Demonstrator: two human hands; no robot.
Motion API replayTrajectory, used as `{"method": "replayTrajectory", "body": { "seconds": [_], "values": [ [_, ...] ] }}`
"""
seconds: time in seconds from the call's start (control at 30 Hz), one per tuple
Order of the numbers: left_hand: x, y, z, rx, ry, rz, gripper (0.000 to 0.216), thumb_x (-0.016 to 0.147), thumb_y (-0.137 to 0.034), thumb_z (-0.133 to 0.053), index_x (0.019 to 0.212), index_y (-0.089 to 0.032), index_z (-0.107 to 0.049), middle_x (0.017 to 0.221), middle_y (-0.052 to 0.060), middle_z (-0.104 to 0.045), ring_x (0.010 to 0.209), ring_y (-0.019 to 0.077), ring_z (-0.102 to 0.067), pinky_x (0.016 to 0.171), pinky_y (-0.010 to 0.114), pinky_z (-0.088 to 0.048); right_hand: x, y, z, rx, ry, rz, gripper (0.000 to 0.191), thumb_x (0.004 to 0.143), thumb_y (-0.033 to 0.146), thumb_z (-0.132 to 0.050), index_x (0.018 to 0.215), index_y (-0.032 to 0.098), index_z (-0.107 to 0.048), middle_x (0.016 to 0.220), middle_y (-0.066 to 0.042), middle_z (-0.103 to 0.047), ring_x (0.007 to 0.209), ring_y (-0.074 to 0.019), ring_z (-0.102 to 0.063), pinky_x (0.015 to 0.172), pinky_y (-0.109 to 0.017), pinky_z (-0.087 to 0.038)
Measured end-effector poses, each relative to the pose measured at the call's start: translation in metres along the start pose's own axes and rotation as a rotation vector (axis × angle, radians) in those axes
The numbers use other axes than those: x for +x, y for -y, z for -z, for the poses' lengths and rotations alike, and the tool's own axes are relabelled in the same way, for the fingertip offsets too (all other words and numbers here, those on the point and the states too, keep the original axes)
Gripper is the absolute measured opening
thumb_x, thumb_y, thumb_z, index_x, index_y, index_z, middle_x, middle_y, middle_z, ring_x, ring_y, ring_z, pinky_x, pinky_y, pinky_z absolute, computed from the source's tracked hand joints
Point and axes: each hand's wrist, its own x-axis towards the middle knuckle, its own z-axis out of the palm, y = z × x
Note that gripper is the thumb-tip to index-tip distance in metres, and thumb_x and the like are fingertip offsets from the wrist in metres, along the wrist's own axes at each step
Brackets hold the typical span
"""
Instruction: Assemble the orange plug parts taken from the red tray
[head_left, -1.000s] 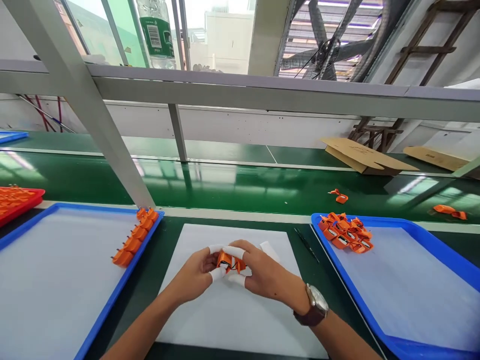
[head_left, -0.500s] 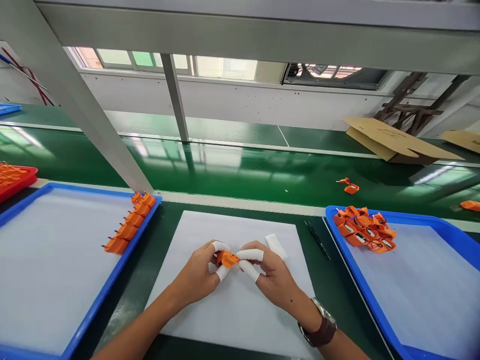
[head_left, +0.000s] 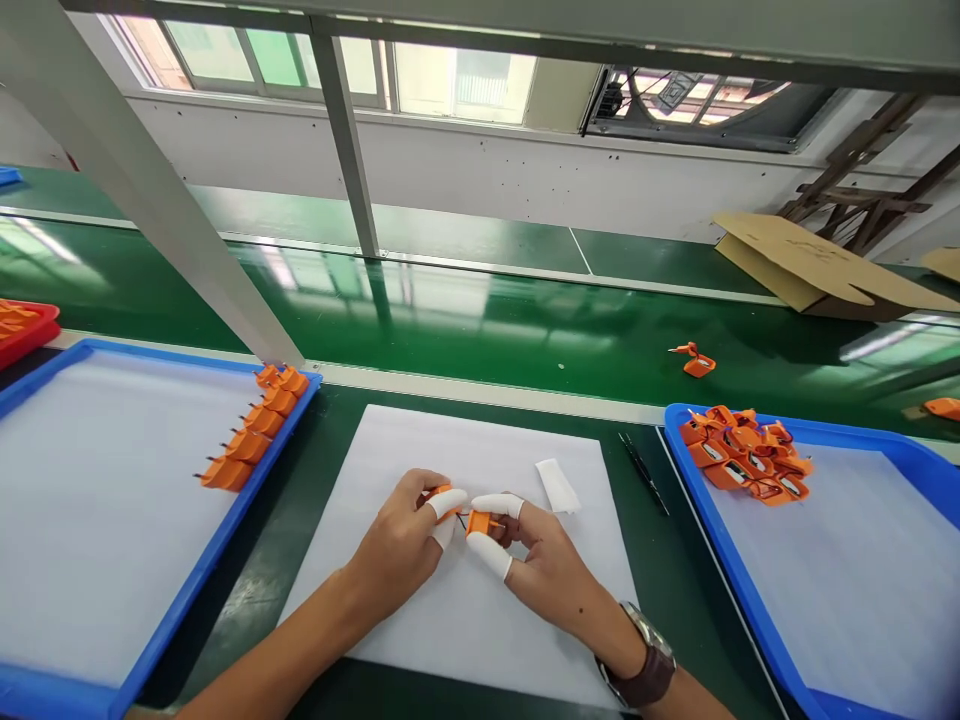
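Observation:
My left hand, with white finger cots on its fingertips, pinches an orange plastic housing half, mostly hidden behind the fingers. Between finger and thumb, my right hand grips a second orange plastic part with a small prong pointing right. A thin dark wire spans the short gap between the two parts. Both hands are above a white sheet. Near the right hand lies a folded white paper piece.
On the left, a blue tray carries a row of orange parts. A right-hand blue tray holds piled orange housings. Black tweezers lie beside the sheet. One orange piece rests on the green belt.
The two orange parts, close together before, are now apart with wire showing between them. My right hand has turned its part so the prong points right. The view has tilted down slightly.

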Motion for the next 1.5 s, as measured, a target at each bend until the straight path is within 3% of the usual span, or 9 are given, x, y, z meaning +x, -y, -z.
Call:
{"method": "replayTrajectory", "body": {
  "seconds": [0.2, 0.4, 0.63, 0.8, 0.9, 1.1, 1.3, 1.5],
  "values": [
    [0.006, -0.012, 0.004, -0.226, 0.046, 0.256, 0.031, 0.094, -0.015, -0.051, 0.121, -0.025, -0.061, 0.130, 0.007, -0.060, 0.096, 0.0167, -0.067, 0.079, 0.031, -0.061, 0.006, -0.004, -0.004, 0.077, -0.115, 0.080, 0.030, 0.089, 0.028, -0.067, 0.119, 0.028, -0.062, 0.108, -0.003, -0.066, 0.096, -0.0185, -0.066, 0.086, -0.037, -0.060],
    [0.005, -0.015, 0.005, -0.333, -0.035, 0.370, 0.027, 0.088, -0.013, -0.055, 0.109, -0.024, -0.067, 0.114, 0.005, -0.067, 0.099, 0.0193, -0.066, 0.080, 0.033, -0.060, 0.008, 0.008, -0.008, -0.050, -0.095, 0.219, 0.024, 0.090, 0.022, -0.062, 0.114, 0.026, -0.062, 0.105, -0.005, -0.066, 0.091, -0.0188, -0.064, 0.080, -0.037, -0.059],
    [0.005, -0.010, 0.008, -0.553, 0.007, 0.530, 0.029, 0.090, -0.030, -0.064, 0.117, -0.023, -0.066, 0.128, 0.007, -0.065, 0.114, 0.0236, -0.066, 0.099, 0.041, -0.058, 0.016, 0.000, -0.010, -0.057, -0.171, 0.268, 0.025, 0.092, 0.019, -0.059, 0.116, 0.025, -0.060, 0.107, -0.005, -0.064, 0.095, -0.0194, -0.062, 0.082, -0.039, -0.057],
    [0.004, -0.008, 0.001, -0.592, -0.022, 0.574, 0.020, 0.090, -0.029, -0.064, 0.108, -0.020, -0.066, 0.120, 0.008, -0.068, 0.105, 0.0229, -0.069, 0.094, 0.041, -0.060, 0.010, 0.001, -0.011, -0.035, -0.110, 0.344, 0.026, 0.093, 0.015, -0.057, 0.116, 0.027, -0.059, 0.110, -0.005, -0.063, 0.092, -0.0177, -0.062, 0.081, -0.037, -0.056],
    [0.003, -0.008, -0.001, -0.568, -0.024, 0.540, 0.015, 0.091, -0.023, -0.062, 0.105, -0.021, -0.065, 0.123, 0.008, -0.064, 0.104, 0.0213, -0.068, 0.092, 0.039, -0.061, 0.007, 0.000, -0.011, -0.031, -0.088, 0.343, 0.026, 0.093, 0.014, -0.055, 0.115, 0.027, -0.058, 0.112, -0.005, -0.062, 0.091, -0.0172, -0.061, 0.080, -0.037, -0.056],
    [0.005, -0.004, 0.009, -0.480, 0.225, 0.306, 0.050, 0.094, -0.016, -0.054, 0.142, -0.031, -0.046, 0.138, 0.008, -0.048, 0.124, 0.0228, -0.057, 0.103, 0.042, -0.056, 0.011, -0.013, -0.003, 0.017, -0.163, 0.173, 0.029, 0.092, 0.017, -0.057, 0.120, 0.026, -0.058, 0.109, -0.005, -0.063, 0.097, -0.0196, -0.062, 0.084, -0.038, -0.057],
    [-0.001, 0.004, 0.001, -0.066, 0.142, 0.083, 0.053, 0.094, -0.012, -0.058, 0.141, -0.033, -0.044, 0.120, 0.006, -0.055, 0.099, 0.0194, -0.064, 0.085, 0.037, -0.060, 0.011, -0.008, 0.004, -0.030, -0.153, 0.236, 0.025, 0.091, 0.017, -0.056, 0.114, 0.027, -0.060, 0.104, -0.005, -0.064, 0.088, -0.0194, -0.062, 0.075, -0.037, -0.057],
    [-0.006, 0.010, -0.005, 0.040, 0.142, 0.032, 0.058, 0.092, -0.006, -0.055, 0.144, -0.028, -0.039, 0.119, 0.008, -0.052, 0.105, 0.0209, -0.062, 0.084, 0.034, -0.059, 0.010, -0.007, 0.003, -0.081, -0.082, 0.212, 0.022, 0.094, 0.019, -0.055, 0.114, 0.026, -0.059, 0.102, -0.005, -0.062, 0.085, -0.0187, -0.060, 0.074, -0.037, -0.056]
  ]
}}
